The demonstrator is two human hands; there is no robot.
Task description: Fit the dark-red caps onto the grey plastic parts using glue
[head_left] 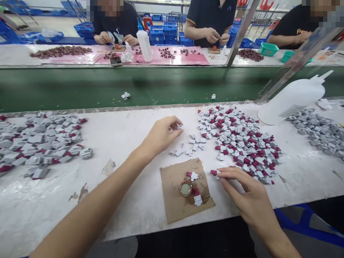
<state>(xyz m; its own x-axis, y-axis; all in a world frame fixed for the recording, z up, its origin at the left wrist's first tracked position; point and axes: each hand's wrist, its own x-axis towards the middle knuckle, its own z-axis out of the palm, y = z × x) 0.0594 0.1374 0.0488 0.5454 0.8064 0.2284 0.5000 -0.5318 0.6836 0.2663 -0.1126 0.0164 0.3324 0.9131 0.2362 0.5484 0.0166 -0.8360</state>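
Note:
My left hand (164, 134) is over the white tabletop with its fingers curled, pinching a small pale grey plastic piece (180, 126). Just right of and below it lie several loose grey pieces (195, 143). My right hand (248, 195) holds a small maroon-and-grey plastic piece (213, 172) between thumb and fingertips, beside a cardboard square (172, 199). On the cardboard rest a round, cap-like dish (185, 188) and two maroon-and-grey pieces, one above it (194, 176) and one to its lower right (197, 199).
Heaps of maroon-and-grey pieces lie at right (242, 143) and left (40, 139). A white squeeze bottle (291, 100) leans near a grey heap (319, 132) and a metal post (290, 61). Beyond the green belt (166, 84), several people work at another table.

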